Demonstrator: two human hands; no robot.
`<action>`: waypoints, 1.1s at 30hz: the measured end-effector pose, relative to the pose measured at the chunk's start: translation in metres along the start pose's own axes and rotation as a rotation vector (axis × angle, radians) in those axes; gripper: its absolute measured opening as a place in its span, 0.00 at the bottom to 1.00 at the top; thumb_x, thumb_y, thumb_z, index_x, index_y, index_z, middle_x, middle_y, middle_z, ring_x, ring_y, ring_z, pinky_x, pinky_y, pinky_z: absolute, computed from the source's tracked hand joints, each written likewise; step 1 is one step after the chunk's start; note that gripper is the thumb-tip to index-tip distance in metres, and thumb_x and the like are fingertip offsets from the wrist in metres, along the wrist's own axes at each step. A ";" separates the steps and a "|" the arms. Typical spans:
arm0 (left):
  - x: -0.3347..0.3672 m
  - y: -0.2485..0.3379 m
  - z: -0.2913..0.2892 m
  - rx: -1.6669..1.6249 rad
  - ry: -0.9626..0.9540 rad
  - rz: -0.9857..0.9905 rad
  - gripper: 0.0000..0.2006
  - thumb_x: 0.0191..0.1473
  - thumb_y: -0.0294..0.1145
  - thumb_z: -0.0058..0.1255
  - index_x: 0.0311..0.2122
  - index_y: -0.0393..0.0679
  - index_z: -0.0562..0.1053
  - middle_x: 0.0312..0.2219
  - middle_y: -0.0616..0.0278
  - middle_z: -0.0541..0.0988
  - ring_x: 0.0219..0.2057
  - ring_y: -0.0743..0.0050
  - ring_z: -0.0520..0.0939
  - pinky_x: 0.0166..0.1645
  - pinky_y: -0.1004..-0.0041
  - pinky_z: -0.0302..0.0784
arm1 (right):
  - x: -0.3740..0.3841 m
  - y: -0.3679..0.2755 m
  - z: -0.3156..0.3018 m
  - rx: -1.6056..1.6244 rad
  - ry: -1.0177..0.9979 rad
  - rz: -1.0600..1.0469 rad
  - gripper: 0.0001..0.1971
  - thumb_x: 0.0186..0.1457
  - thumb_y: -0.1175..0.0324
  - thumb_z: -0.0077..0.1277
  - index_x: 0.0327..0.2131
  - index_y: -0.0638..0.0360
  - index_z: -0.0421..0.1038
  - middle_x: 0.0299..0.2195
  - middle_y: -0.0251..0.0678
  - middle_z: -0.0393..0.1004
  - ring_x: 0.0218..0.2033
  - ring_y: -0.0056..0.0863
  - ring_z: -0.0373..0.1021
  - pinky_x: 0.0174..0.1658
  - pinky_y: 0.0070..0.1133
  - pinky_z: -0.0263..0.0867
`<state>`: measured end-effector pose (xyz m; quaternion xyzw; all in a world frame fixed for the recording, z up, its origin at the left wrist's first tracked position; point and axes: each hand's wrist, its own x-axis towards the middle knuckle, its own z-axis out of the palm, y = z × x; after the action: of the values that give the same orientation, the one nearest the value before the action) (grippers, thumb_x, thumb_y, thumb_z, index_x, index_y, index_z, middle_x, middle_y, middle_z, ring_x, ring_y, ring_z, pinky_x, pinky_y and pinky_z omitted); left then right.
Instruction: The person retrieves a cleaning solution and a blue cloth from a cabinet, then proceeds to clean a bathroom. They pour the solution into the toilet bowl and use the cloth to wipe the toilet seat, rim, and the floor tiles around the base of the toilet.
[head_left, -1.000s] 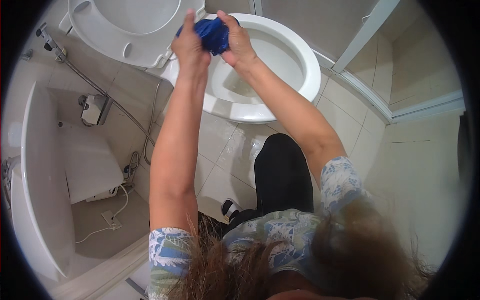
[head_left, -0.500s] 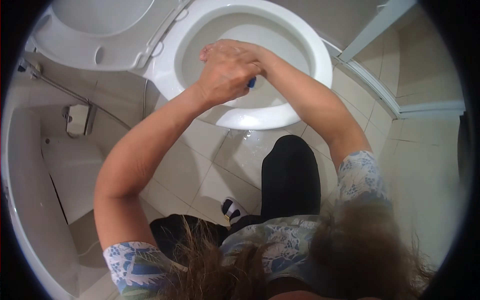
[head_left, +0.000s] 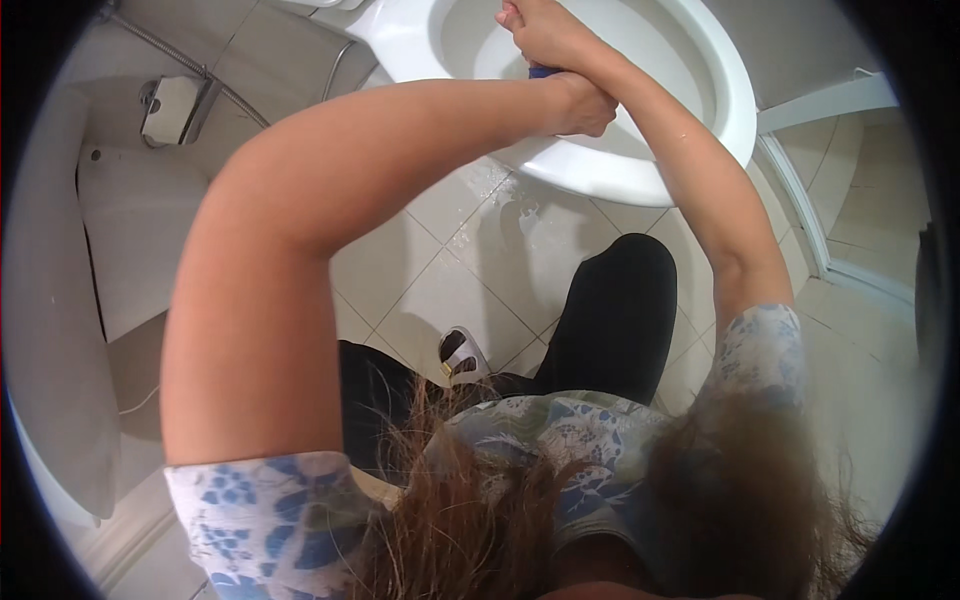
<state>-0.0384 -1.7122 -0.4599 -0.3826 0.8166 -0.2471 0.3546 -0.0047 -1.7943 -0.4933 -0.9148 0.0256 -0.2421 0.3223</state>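
Both hands are crossed over the near part of a white toilet bowl (head_left: pixel 600 180). My left hand (head_left: pixel 582 105) is closed beneath my right wrist and touches it, its fingers curled inward. My right hand (head_left: pixel 545 35) is farther over the bowl, its fingers folded together. A small dark blue thing (head_left: pixel 543 72) shows between the two hands; most of it is hidden, so its kind and which hand grips it cannot be told. Inside, the bowl is pale.
On the left are a toilet paper holder (head_left: pixel 172 110), a metal hose (head_left: pixel 160 45) and a white curved fixture (head_left: pixel 60 340). A white-framed glass enclosure (head_left: pixel 850 95) stands right. My foot wears a white slipper (head_left: pixel 462 352) on wet-looking tiles (head_left: pixel 480 250).
My view has shifted, so the toilet sits higher and farther right. My left hand has moved from above my right hand to beneath its wrist, with the left elbow swung outward.
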 end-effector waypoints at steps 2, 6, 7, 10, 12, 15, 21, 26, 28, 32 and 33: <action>-0.005 0.002 0.010 -0.069 0.036 -0.025 0.04 0.36 0.31 0.53 0.15 0.48 0.73 0.18 0.69 0.76 0.27 0.70 0.76 0.33 0.68 0.70 | 0.004 -0.019 -0.007 0.182 -0.179 0.269 0.11 0.53 0.67 0.40 0.31 0.68 0.63 0.17 0.43 0.68 0.17 0.31 0.66 0.23 0.28 0.63; -0.031 -0.017 -0.003 -0.256 0.231 -0.273 0.07 0.38 0.34 0.53 0.24 0.44 0.72 0.29 0.61 0.76 0.30 0.65 0.75 0.36 0.65 0.70 | 0.008 0.028 -0.031 0.709 -0.137 0.509 0.12 0.55 0.62 0.41 0.25 0.60 0.64 0.16 0.34 0.67 0.15 0.23 0.64 0.21 0.21 0.60; -0.050 -0.024 -0.005 -0.371 0.378 -0.378 0.10 0.38 0.35 0.54 0.27 0.43 0.71 0.32 0.59 0.76 0.30 0.63 0.75 0.36 0.64 0.70 | 0.013 0.043 -0.029 0.882 -0.100 0.472 0.13 0.55 0.61 0.41 0.23 0.59 0.64 0.16 0.33 0.67 0.16 0.22 0.63 0.21 0.19 0.60; -0.141 -0.013 -0.049 -1.057 0.650 -1.099 0.22 0.38 0.42 0.59 0.37 0.40 0.69 0.35 0.54 0.74 0.34 0.61 0.75 0.38 0.66 0.70 | 0.003 -0.045 -0.039 1.154 0.049 0.496 0.20 0.58 0.53 0.37 0.20 0.56 0.63 0.15 0.29 0.64 0.17 0.19 0.60 0.23 0.20 0.59; -0.191 0.007 -0.056 -1.188 0.684 -1.371 0.24 0.38 0.42 0.60 0.39 0.40 0.68 0.36 0.56 0.73 0.35 0.64 0.75 0.38 0.67 0.70 | -0.005 -0.089 -0.046 0.690 -0.052 0.378 0.18 0.56 0.54 0.40 0.24 0.60 0.65 0.15 0.28 0.62 0.17 0.19 0.59 0.22 0.19 0.56; -0.255 0.071 -0.038 -1.340 0.501 -1.209 0.23 0.44 0.32 0.57 0.48 0.41 0.66 0.43 0.60 0.71 0.37 0.74 0.73 0.39 0.72 0.70 | -0.014 -0.151 -0.013 0.406 -0.054 0.034 0.20 0.52 0.53 0.46 0.22 0.64 0.67 0.15 0.29 0.61 0.18 0.19 0.58 0.23 0.20 0.56; -0.316 0.174 0.020 -1.699 0.326 -1.623 0.18 0.52 0.33 0.46 0.48 0.39 0.67 0.32 0.52 0.76 0.27 0.70 0.74 0.36 0.71 0.68 | -0.021 -0.188 0.073 0.120 -0.104 -0.194 0.21 0.49 0.53 0.49 0.22 0.65 0.66 0.26 0.50 0.68 0.30 0.48 0.67 0.32 0.34 0.62; -0.327 0.166 0.061 -1.552 0.185 -1.937 0.15 0.52 0.37 0.46 0.39 0.36 0.73 0.25 0.47 0.76 0.26 0.65 0.76 0.35 0.70 0.68 | 0.025 -0.159 0.152 0.170 0.028 -0.121 0.20 0.51 0.54 0.46 0.20 0.64 0.63 0.20 0.47 0.68 0.26 0.48 0.67 0.26 0.36 0.62; -0.337 0.166 0.068 -1.416 0.255 -1.977 0.15 0.51 0.38 0.47 0.37 0.36 0.73 0.25 0.47 0.76 0.28 0.62 0.77 0.36 0.69 0.68 | 0.043 -0.160 0.163 0.124 0.148 -0.189 0.19 0.53 0.52 0.42 0.22 0.61 0.64 0.18 0.43 0.68 0.23 0.39 0.67 0.25 0.31 0.62; -0.341 0.150 0.045 -1.059 -0.006 -1.822 0.15 0.50 0.38 0.48 0.39 0.39 0.73 0.30 0.48 0.73 0.33 0.54 0.76 0.37 0.65 0.69 | 0.046 -0.162 0.142 0.024 0.177 -0.537 0.18 0.54 0.52 0.41 0.22 0.58 0.64 0.17 0.39 0.68 0.22 0.35 0.68 0.22 0.28 0.63; -0.335 0.162 0.040 -1.044 -0.030 -1.729 0.15 0.50 0.38 0.47 0.40 0.39 0.72 0.29 0.49 0.72 0.32 0.54 0.75 0.36 0.66 0.68 | 0.033 -0.166 0.132 0.019 0.121 -0.633 0.18 0.53 0.55 0.44 0.19 0.59 0.63 0.18 0.41 0.68 0.23 0.41 0.68 0.21 0.31 0.63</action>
<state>0.0720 -1.3545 -0.4639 -0.9537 0.2606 -0.0261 -0.1477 0.0668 -1.5932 -0.4687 -0.8583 -0.2432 -0.3846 0.2374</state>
